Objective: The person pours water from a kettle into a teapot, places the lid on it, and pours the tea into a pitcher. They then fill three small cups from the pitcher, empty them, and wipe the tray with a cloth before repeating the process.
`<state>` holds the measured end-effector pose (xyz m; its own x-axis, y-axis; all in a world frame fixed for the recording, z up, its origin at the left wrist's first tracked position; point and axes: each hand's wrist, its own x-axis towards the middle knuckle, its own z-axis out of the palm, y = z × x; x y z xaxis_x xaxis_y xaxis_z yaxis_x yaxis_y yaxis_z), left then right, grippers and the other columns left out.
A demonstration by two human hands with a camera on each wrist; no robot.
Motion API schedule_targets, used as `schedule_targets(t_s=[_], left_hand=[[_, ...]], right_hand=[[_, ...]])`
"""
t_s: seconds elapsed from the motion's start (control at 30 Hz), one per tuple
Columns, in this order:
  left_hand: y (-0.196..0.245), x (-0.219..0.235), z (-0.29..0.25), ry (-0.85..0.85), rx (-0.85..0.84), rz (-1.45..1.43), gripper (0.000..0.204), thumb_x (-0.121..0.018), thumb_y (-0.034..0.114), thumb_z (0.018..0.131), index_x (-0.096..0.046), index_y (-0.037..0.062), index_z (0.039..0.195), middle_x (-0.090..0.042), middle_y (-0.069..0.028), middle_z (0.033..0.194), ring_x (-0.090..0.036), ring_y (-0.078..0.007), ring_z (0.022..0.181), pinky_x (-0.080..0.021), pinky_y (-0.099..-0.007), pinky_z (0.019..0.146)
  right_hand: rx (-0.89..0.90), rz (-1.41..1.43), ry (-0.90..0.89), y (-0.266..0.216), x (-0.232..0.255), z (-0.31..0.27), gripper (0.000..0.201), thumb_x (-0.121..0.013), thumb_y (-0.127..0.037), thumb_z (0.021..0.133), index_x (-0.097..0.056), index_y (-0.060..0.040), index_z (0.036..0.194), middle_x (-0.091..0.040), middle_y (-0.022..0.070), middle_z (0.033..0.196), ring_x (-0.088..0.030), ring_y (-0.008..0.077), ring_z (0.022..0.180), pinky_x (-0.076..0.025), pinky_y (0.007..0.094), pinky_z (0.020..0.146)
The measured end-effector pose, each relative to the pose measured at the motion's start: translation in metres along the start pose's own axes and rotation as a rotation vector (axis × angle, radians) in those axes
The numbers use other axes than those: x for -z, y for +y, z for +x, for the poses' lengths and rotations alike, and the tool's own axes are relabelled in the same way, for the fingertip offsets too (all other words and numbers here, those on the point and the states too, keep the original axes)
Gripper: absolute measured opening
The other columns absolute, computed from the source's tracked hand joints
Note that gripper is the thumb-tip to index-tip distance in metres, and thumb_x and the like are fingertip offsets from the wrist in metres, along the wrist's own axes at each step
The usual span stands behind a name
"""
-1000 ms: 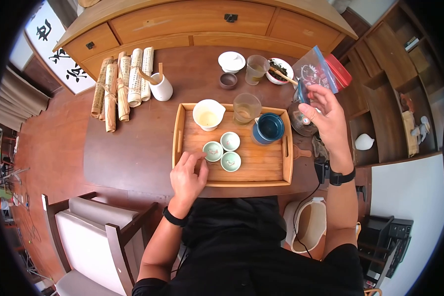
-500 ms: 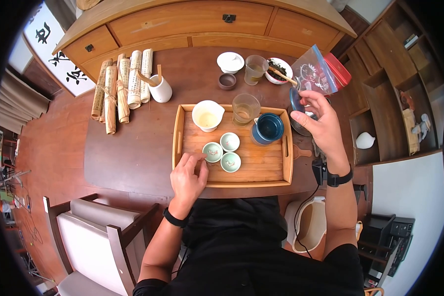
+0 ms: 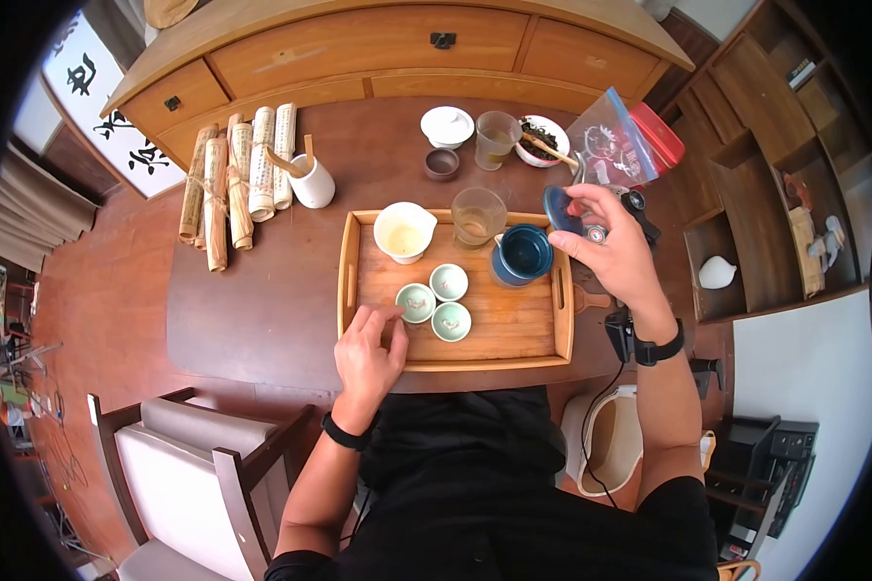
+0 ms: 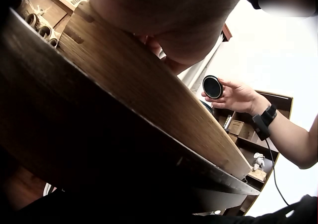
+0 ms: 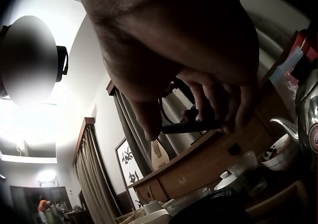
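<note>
My right hand (image 3: 612,247) pinches a round dark blue lid (image 3: 561,210) by its edges, tilted up above the tray's back right corner. Just below and left of the lid stands a blue pot (image 3: 525,256), uncovered. In the left wrist view the lid's dark round face (image 4: 212,87) shows. My left hand (image 3: 370,351) rests loosely curled at the front left edge of the wooden tray (image 3: 513,334), fingertips beside a pale green cup (image 3: 415,303). Two more green cups (image 3: 448,282) cluster with it. A white pouring bowl (image 3: 404,232) with pale liquid and a glass (image 3: 477,217) stand behind them.
A shiny metal kettle (image 5: 308,112) sits at the right, mostly behind my right hand. At the back are a white lidded bowl (image 3: 446,127), a bowl of dark leaves (image 3: 544,140) and a plastic bag (image 3: 605,145). Bamboo scrolls (image 3: 237,179) and a white holder (image 3: 312,181) lie left.
My right hand has brought the lid leftward and down from over the kettle toward the blue pot. The left hand stays in place at the tray edge.
</note>
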<state>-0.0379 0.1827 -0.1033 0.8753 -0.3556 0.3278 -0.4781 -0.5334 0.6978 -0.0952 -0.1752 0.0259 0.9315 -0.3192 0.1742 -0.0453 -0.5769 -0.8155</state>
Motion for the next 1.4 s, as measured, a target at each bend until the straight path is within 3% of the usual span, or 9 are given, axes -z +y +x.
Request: schedule_targets(t_s=[0.23, 0.3, 0.43, 0.5, 0.63, 1.07, 1.23, 1.4], left_hand=[[0.000, -0.001, 0.000, 0.002, -0.002, -0.006, 0.015, -0.080, 0.006, 0.095, -0.079, 0.0110, 0.110, -0.078, -0.0076, 0.103, -0.077, -0.0343, 0.086, -0.062, -0.0438, 0.072], [-0.001, -0.001, 0.000, 0.002, -0.003, -0.002, 0.015, -0.080, 0.006, 0.095, -0.079, 0.0110, 0.110, -0.078, -0.0077, 0.103, -0.077, -0.0341, 0.086, -0.062, -0.0437, 0.072], [0.000, 0.000, 0.000, -0.006, 0.020, -0.005, 0.015, -0.080, 0.006, 0.095, -0.080, 0.0109, 0.109, -0.078, -0.0079, 0.102, -0.077, -0.0337, 0.084, -0.062, -0.0434, 0.072], [-0.001, -0.001, -0.001, -0.001, 0.015, -0.008, 0.015, -0.080, 0.006, 0.095, -0.080, 0.0110, 0.109, -0.078, -0.0078, 0.102, -0.077, -0.0336, 0.084, -0.061, -0.0434, 0.071], [-0.001, -0.002, -0.001, 0.004, 0.009, -0.012, 0.014, -0.080, 0.007, 0.096, -0.080, 0.0110, 0.109, -0.078, -0.0076, 0.102, -0.076, -0.0334, 0.082, -0.061, -0.0432, 0.071], [0.000, -0.001, -0.001, 0.001, 0.005, -0.005, 0.014, -0.080, 0.008, 0.096, -0.080, 0.0116, 0.110, -0.077, -0.0080, 0.101, -0.076, -0.0340, 0.081, -0.061, -0.0439, 0.070], [0.001, 0.000, -0.001, -0.016, 0.031, -0.006, 0.013, -0.080, 0.009, 0.096, -0.081, 0.0120, 0.109, -0.077, -0.0080, 0.101, -0.075, -0.0342, 0.080, -0.061, -0.0441, 0.070], [0.001, -0.001, -0.001, -0.018, 0.031, -0.001, 0.013, -0.080, 0.009, 0.096, -0.081, 0.0119, 0.109, -0.077, -0.0079, 0.101, -0.076, -0.0344, 0.082, -0.061, -0.0440, 0.071]], right_hand=[[0.011, -0.057, -0.058, 0.003, -0.008, -0.003, 0.066, -0.099, -0.027, 0.091, -0.066, -0.0038, 0.144, -0.079, 0.0124, 0.127, -0.074, 0.0227, 0.123, -0.058, 0.0415, 0.108], [-0.005, -0.111, -0.083, 0.006, -0.010, -0.003, 0.068, -0.099, -0.027, 0.089, -0.066, -0.0051, 0.144, -0.079, 0.0165, 0.128, -0.075, 0.0291, 0.124, -0.058, 0.0429, 0.107], [-0.054, -0.195, -0.123, -0.001, -0.015, -0.008, 0.070, -0.098, -0.021, 0.089, -0.064, -0.0057, 0.148, -0.077, 0.0133, 0.134, -0.072, 0.0273, 0.128, -0.056, 0.0434, 0.112], [0.062, -0.308, -0.114, 0.000, -0.020, -0.011, 0.072, -0.098, -0.024, 0.085, -0.064, -0.0057, 0.146, -0.073, 0.0223, 0.137, -0.071, 0.0415, 0.128, -0.057, 0.0483, 0.111], [0.163, -0.378, -0.107, 0.011, -0.028, -0.016, 0.076, -0.098, -0.023, 0.084, -0.061, -0.0034, 0.148, -0.072, 0.0220, 0.140, -0.069, 0.0414, 0.131, -0.055, 0.0492, 0.113], [0.123, -0.376, -0.198, 0.004, -0.027, -0.014, 0.081, -0.098, -0.028, 0.084, -0.059, -0.0018, 0.150, -0.065, 0.0201, 0.140, -0.069, 0.0431, 0.127, -0.057, 0.0482, 0.108], [0.088, -0.424, -0.279, -0.001, -0.014, -0.010, 0.076, -0.097, -0.028, 0.085, -0.064, -0.0036, 0.149, -0.065, 0.0171, 0.137, -0.069, 0.0393, 0.124, -0.056, 0.0459, 0.107], [0.081, -0.426, -0.183, -0.003, 0.002, -0.007, 0.075, -0.097, -0.027, 0.085, -0.065, -0.0039, 0.148, -0.066, 0.0159, 0.138, -0.070, 0.0372, 0.125, -0.057, 0.0445, 0.108]])
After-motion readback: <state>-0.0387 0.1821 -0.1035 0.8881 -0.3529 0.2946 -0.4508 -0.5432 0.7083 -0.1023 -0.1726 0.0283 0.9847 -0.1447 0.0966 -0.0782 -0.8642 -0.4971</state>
